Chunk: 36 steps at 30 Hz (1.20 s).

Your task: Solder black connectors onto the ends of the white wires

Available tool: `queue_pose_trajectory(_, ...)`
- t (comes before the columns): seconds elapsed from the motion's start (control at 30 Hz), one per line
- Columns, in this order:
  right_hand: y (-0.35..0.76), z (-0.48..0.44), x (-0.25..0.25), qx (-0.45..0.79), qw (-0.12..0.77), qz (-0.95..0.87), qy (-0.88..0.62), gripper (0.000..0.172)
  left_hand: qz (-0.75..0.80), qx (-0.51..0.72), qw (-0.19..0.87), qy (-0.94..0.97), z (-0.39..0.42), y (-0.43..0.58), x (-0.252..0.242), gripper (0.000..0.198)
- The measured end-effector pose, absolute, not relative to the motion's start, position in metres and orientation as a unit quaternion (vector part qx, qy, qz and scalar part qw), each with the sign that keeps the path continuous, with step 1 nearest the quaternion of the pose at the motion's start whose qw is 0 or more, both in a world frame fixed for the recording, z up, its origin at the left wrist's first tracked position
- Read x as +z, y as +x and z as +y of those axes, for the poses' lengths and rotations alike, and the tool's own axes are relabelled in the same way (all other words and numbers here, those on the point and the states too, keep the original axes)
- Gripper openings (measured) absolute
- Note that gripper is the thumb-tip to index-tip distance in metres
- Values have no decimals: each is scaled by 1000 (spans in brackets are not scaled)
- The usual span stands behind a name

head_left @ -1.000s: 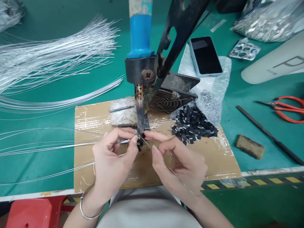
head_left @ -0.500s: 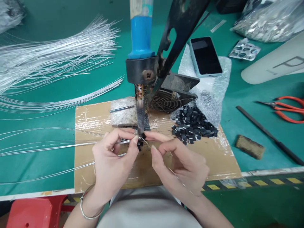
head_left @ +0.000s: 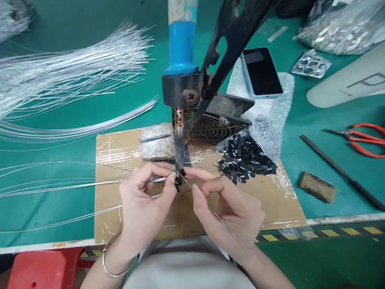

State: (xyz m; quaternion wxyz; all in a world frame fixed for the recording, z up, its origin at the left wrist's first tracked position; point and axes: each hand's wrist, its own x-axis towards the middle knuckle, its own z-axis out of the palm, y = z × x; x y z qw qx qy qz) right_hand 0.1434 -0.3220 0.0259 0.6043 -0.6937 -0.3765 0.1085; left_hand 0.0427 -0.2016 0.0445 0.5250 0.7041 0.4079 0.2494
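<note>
My left hand (head_left: pixel 147 204) is closed, thumb and fingers pinching thin silvery wires (head_left: pixel 105 182) right beside the tip of a soldering iron (head_left: pixel 179 148). The iron points straight down, its blue handle (head_left: pixel 182 46) clamped in a black stand (head_left: pixel 222 52). My right hand (head_left: pixel 230 208) pinches a fine solder wire (head_left: pixel 187 182), whose tail lies across the palm and wrist. The solder's front end reaches the iron's tip. A small black part (head_left: pixel 178 185) sits beneath the tip, largely hidden by my fingers.
Small black connectors (head_left: pixel 243 156) are heaped at right, before a fan (head_left: pixel 218 124). Wire bundles (head_left: pixel 75 76) cover the left. Cardboard (head_left: pixel 270 204) lies under my hands. A phone (head_left: pixel 262 72), orange-handled pliers (head_left: pixel 365 138), a file (head_left: pixel 339 170) and a brown block (head_left: pixel 317 187) lie right.
The view has shifted very slightly, so everything sits a little farther right. Both hands keep their grips at the iron's tip.
</note>
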Motion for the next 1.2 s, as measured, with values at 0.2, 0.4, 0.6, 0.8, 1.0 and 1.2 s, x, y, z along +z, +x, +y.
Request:
queue_pose_trajectory(0.2,143,-322,26,101,603,-381,-694,21,401,256,527,705,-202,42,46,10)
queue_pose_trajectory(0.4,142,-323,24,105,604,-377,-695,21,402,257,529,702,-203,42,46,10)
queue_pose_trajectory(0.6,141,-321,26,80,596,-388,-699,21,397,253,523,711,-202,42,46,11)
queue_pose_trajectory(0.8,141,-319,29,58,592,-403,-695,21,394,253,527,709,-202,41,47,11)
queue_pose_trajectory(1.0,142,-319,27,70,593,-400,-695,23,396,250,528,708,-202,43,47,10)
queue_pose_trajectory(1.2,142,-318,25,56,592,-401,-697,22,400,251,526,707,-203,44,46,10)
